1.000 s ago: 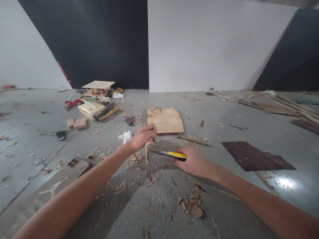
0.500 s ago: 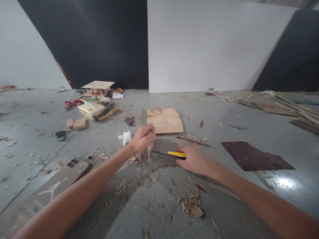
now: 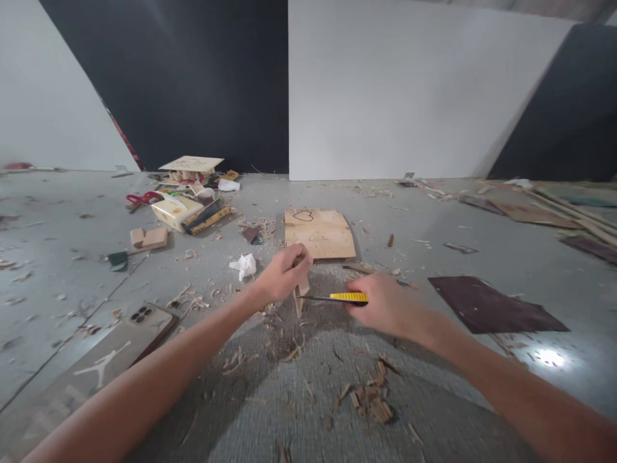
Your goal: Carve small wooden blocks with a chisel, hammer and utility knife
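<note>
My left hand (image 3: 284, 273) is closed round the upper part of a small light wood piece (image 3: 303, 285), which points down toward the floor. In my right hand (image 3: 380, 305) is a yellow and black utility knife (image 3: 349, 297), its blade pointing left. The blade's tip lies at the lower end of the wood, where a thin sliver hangs down. Just beyond my left hand rests a thin plywood sheet (image 3: 321, 233) with a heart drawn on it. A narrow wooden stick (image 3: 357, 268) lies behind my right hand, partly hidden by it.
Wood shavings (image 3: 373, 402) litter the floor. On the left are a phone (image 3: 144, 321), crumpled tissue (image 3: 245, 265), wood blocks (image 3: 149, 238) and red-handled scissors (image 3: 142, 198). A dark brown sheet (image 3: 496, 305) lies at right. Black and white panels (image 3: 424, 96) stand behind.
My left hand and the wood piece have shifted slightly right. My right hand and the knife have also moved a little right. A sliver now hangs more apart from the wood.
</note>
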`<control>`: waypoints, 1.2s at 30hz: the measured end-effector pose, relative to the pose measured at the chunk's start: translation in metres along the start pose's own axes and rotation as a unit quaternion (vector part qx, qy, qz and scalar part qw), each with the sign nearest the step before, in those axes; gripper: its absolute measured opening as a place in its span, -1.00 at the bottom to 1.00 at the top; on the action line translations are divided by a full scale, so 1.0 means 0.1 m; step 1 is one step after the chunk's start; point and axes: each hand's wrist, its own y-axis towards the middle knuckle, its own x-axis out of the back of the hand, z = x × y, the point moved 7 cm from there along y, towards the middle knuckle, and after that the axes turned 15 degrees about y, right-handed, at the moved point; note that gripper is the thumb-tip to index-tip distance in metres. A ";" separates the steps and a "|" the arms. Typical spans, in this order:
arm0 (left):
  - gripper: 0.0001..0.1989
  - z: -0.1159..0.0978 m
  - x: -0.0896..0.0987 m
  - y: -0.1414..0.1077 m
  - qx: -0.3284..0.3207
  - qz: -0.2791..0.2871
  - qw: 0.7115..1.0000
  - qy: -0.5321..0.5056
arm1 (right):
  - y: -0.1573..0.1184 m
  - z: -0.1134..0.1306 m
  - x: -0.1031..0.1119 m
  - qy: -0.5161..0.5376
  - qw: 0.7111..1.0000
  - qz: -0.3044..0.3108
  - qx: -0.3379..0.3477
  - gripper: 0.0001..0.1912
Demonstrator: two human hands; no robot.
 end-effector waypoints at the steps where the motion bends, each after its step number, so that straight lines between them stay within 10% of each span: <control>1: -0.79 -0.01 -0.01 0.00 -0.001 0.000 1.000 0.000 | 0.00 0.00 0.00 -0.001 1.000 0.000 0.001 -0.83; 36: -0.75 -0.13 -0.04 -0.03 -0.062 0.008 0.998 -0.015 | 0.03 -0.02 -0.18 -0.113 0.993 -0.002 -0.031 -0.91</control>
